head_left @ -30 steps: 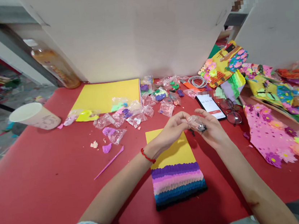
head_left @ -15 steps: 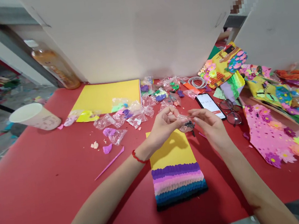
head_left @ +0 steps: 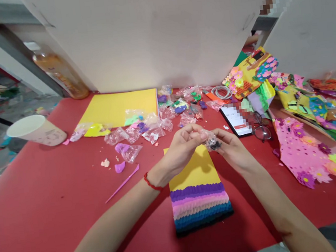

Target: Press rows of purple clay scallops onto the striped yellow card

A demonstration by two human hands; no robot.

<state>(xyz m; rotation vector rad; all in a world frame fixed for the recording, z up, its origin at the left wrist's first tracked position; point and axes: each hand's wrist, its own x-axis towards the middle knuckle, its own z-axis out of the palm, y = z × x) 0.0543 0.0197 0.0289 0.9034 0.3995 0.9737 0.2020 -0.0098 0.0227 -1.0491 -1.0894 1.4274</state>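
Between my two hands is a small clear plastic bag (head_left: 213, 141) with a dark lump, probably clay, inside. My left hand (head_left: 185, 144) is closed, thumb and forefinger pinching the bag's left side. My right hand (head_left: 232, 146) is closed on its right side, with some fingertips hidden behind the plastic. Below them lies a yellow card (head_left: 192, 172) whose near part bears wavy clay bands in purple, pink, cream, blue and black. A pink modelling tool (head_left: 122, 184) rests on the red table left of the card, near a purple clay lump (head_left: 120, 167).
Several clay bags (head_left: 153, 130) are strewn along the back beside yellow sheets (head_left: 119, 107). A paper cup (head_left: 38, 131) and a bottle (head_left: 60, 76) stand at left. At right are a phone (head_left: 236, 121), eyeglasses (head_left: 262, 132) and decorated clay pictures (head_left: 299, 146).
My right hand has come closer to my left, and its fingers now grip the bag. The dark piece that hung below the bag no longer shows there.
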